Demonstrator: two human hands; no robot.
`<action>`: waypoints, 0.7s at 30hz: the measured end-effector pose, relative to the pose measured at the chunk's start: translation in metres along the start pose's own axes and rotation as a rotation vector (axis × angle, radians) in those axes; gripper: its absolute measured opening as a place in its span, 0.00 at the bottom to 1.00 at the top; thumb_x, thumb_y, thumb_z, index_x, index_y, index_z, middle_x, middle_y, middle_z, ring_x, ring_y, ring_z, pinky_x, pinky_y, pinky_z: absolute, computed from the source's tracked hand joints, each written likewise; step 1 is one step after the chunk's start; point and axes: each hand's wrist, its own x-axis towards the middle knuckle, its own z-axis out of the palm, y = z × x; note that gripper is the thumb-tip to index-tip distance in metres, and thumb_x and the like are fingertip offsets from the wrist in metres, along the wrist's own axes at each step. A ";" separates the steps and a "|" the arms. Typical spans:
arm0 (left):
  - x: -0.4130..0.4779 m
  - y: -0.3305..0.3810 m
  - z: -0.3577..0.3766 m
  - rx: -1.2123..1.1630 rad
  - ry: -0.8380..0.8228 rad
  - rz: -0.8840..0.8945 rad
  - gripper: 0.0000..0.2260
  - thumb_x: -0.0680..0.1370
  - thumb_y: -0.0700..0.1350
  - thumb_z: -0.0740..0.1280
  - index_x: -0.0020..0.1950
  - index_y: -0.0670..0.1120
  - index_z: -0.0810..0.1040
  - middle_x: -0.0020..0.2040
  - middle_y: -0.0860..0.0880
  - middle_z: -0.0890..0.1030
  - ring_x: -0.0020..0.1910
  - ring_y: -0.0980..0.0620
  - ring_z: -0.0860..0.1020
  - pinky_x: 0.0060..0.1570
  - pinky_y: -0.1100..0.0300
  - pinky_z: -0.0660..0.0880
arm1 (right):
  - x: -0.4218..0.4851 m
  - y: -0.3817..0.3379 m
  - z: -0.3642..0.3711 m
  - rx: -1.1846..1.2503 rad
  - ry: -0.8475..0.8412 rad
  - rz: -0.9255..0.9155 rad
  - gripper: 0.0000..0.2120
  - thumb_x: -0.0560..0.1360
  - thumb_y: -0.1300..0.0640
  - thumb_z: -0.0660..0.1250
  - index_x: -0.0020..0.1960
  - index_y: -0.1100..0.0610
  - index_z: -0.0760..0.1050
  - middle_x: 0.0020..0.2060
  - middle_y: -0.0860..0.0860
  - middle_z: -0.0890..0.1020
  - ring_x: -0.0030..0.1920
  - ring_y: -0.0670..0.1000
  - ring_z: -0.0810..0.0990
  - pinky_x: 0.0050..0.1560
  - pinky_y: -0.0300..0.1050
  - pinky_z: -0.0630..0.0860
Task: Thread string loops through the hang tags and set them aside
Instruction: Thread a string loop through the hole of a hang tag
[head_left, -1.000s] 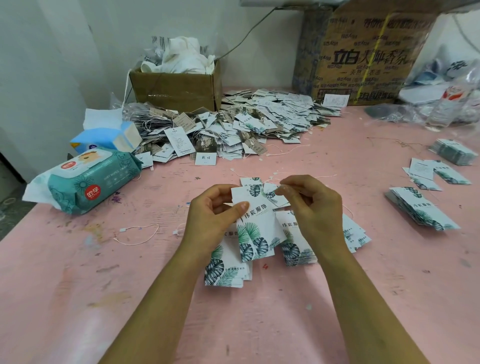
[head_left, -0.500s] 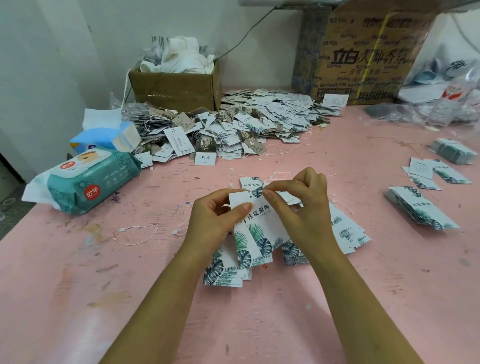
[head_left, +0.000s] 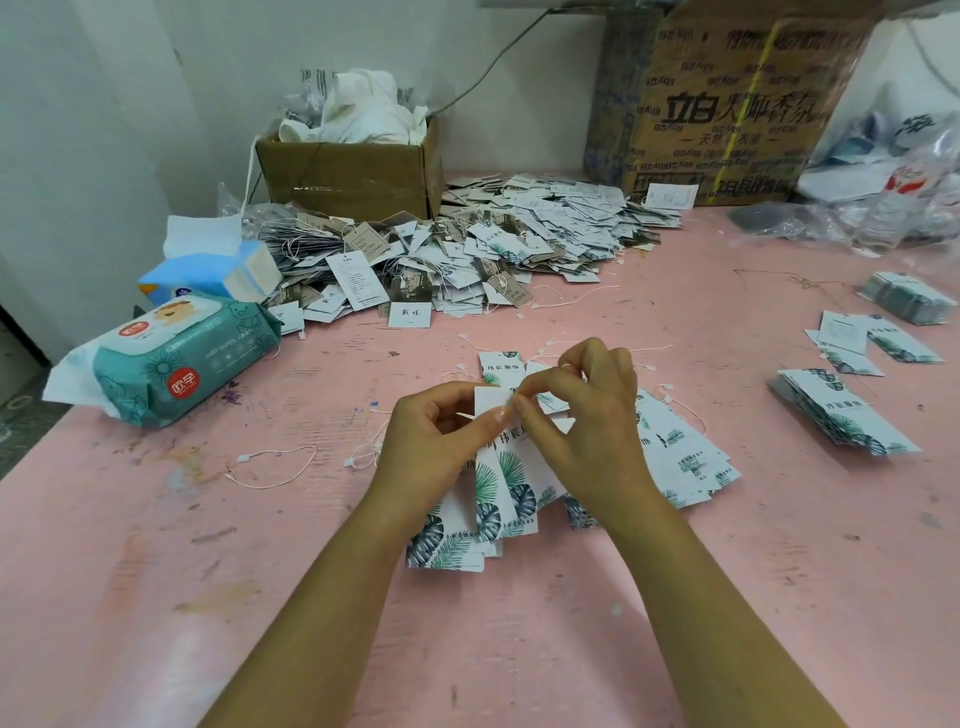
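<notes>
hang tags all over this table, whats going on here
A person works at a pink table. The left hand grips a fanned bunch of leaf-print hang tags while the right hand pinches at the top edge of the front one; any string there is too thin to make out. A loose string loop lies to the left, and a big pile of tags sits at the back.

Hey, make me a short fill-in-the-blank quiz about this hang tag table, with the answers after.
1. The table surface is ____ in colour.
2. The wet wipes pack lies on the person's ____ side.
3. The left hand and the right hand pinch the top of a hang tag printed with green ____.
4. The small cardboard box holds crumpled ____ material.
Missing words: pink; left; leaves; white.
</notes>
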 end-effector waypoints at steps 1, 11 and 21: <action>0.000 0.000 0.000 0.014 -0.006 0.001 0.07 0.72 0.40 0.71 0.44 0.51 0.83 0.42 0.48 0.85 0.41 0.47 0.82 0.46 0.49 0.79 | 0.000 0.000 0.000 0.001 0.000 0.001 0.05 0.68 0.58 0.70 0.39 0.59 0.81 0.39 0.50 0.67 0.43 0.53 0.66 0.44 0.40 0.56; 0.000 0.001 0.002 0.038 -0.030 -0.030 0.07 0.75 0.39 0.68 0.46 0.50 0.83 0.41 0.46 0.85 0.42 0.42 0.82 0.46 0.50 0.78 | -0.001 0.003 0.001 0.024 -0.032 0.061 0.06 0.69 0.57 0.69 0.39 0.60 0.81 0.39 0.49 0.67 0.44 0.53 0.65 0.46 0.41 0.59; 0.003 0.000 -0.003 -0.073 -0.116 -0.057 0.10 0.79 0.36 0.59 0.49 0.45 0.80 0.39 0.46 0.83 0.37 0.49 0.80 0.38 0.60 0.78 | 0.001 0.002 -0.002 0.098 -0.037 0.096 0.07 0.69 0.56 0.69 0.42 0.59 0.82 0.38 0.51 0.68 0.45 0.53 0.66 0.46 0.40 0.60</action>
